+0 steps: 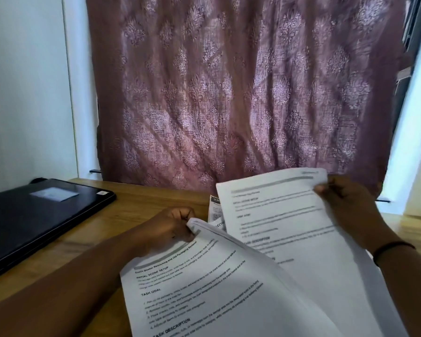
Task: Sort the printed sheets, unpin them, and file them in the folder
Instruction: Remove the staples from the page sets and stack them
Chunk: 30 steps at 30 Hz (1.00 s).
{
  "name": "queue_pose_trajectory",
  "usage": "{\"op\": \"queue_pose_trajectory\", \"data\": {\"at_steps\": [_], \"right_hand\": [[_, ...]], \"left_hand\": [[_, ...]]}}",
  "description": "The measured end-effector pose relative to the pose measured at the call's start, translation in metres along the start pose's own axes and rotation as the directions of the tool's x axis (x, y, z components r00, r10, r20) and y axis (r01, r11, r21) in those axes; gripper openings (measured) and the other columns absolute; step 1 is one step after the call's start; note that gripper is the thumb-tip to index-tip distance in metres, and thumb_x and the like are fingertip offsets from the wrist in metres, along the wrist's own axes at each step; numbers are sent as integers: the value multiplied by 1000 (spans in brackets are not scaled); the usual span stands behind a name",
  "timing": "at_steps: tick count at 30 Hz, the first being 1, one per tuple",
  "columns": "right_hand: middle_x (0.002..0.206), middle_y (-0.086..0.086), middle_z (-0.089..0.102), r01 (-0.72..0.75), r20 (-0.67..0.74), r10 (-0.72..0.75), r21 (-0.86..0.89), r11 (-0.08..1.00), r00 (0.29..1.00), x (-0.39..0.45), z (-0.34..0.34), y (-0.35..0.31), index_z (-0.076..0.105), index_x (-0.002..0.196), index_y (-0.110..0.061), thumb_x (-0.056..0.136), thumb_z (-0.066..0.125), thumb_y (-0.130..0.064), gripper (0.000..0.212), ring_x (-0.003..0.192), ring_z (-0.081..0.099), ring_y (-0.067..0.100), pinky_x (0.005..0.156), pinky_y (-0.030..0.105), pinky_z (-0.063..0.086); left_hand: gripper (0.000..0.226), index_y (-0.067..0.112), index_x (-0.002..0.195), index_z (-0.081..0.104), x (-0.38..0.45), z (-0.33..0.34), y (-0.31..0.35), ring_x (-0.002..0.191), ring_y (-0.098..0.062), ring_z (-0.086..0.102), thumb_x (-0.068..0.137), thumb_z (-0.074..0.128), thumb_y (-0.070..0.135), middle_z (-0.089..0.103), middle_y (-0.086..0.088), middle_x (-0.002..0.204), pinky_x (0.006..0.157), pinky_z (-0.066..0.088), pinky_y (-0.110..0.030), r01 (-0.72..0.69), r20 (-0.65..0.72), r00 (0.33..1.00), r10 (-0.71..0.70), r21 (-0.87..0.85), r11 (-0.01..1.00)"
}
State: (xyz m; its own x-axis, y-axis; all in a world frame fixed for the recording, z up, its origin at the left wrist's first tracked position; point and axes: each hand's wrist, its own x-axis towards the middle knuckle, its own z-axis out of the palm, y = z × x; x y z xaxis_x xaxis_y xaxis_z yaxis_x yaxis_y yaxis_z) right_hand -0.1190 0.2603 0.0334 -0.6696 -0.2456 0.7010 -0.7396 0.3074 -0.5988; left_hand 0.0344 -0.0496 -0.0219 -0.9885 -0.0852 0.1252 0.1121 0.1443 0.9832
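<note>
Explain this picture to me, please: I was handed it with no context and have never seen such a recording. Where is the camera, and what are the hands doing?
There is no machine here. A person wears a wide-angle camera on the head, so you look forward and down at their own two hands over a wooden desk.

The left hand pinches the top corner of a printed sheet headed with sections such as "TASK GOAL". The right hand holds a second printed sheet by its upper right corner, lifted and tilted. More paper peeks out between them; its print is too blurred to read.

At the left of the desk lies a closed black folder with a pale label. A patterned mauve curtain hangs behind.

No pins are visible.
</note>
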Motion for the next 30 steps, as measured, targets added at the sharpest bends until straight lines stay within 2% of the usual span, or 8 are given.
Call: {"op": "queue_pose_trajectory", "data": {"at_steps": [4,7,9,13,17,19,22,30], "right_hand": [[66,-1,65,-160,326,125,83,984,937,-6,13,5,67,82,-6,84,68,-23,17,61,56,10,54,18,44],[88,3,75,-390,638,259,71,918,725,-14,21,9,70,96,-7,82,75,-21,21,80,70,19,80,29,56],[110,18,71,-542,745,293,108,834,600,-18,26,9,64,115,-1,71,82,-26,54,104,66,38,96,51,50],[106,23,70,-533,687,292,163,831,665,-18,42,2,62,113,6,33,94,-49,102,98,67,41,89,50,53],[79,16,71,-568,654,315,215,794,688,-23,55,-12,63,88,3,58,86,-28,49,59,64,17,54,24,52],[74,12,67,-574,627,333,227,787,704,-24,60,-14,60,80,-5,54,87,-33,47,55,59,15,55,24,48],[63,6,59,-587,568,377,243,772,732,-27,66,-22,51,75,-9,77,78,-14,27,48,51,10,50,22,42],[47,-6,51,-602,699,374,101,792,610,-41,64,-45,48,65,-16,82,74,-9,31,40,43,5,41,18,35]], "left_hand": [[43,-14,100,57,4,-5,-5,83,-25,63,58,58,-8,61,-25,99,68,52,-25,26,-1,1000,-26,-25,999],[62,-21,118,49,5,-6,-7,94,-33,61,58,59,-7,60,-32,111,76,54,-31,35,-8,999,-35,11,999],[60,-19,117,52,3,-5,-6,95,-34,62,59,60,-6,61,-34,112,81,52,-35,37,-3,999,-37,34,999],[60,-19,116,52,-1,-1,-3,92,-32,62,59,62,-6,62,-33,110,77,53,-33,36,-7,999,-36,52,998],[61,-19,116,52,-2,-2,-2,92,-31,63,58,64,-5,63,-30,109,79,53,-34,42,-22,999,-41,64,997],[52,-12,110,59,-3,-1,-1,91,-32,66,60,67,-2,67,-27,107,84,53,-39,53,-19,998,-52,81,995],[28,5,90,66,-5,0,0,86,-29,67,62,70,3,71,-19,98,82,54,-39,50,-21,999,-49,64,997],[21,8,88,63,-10,4,0,87,-26,69,69,70,3,71,-17,99,73,56,-31,34,24,999,-34,-13,999]]}}
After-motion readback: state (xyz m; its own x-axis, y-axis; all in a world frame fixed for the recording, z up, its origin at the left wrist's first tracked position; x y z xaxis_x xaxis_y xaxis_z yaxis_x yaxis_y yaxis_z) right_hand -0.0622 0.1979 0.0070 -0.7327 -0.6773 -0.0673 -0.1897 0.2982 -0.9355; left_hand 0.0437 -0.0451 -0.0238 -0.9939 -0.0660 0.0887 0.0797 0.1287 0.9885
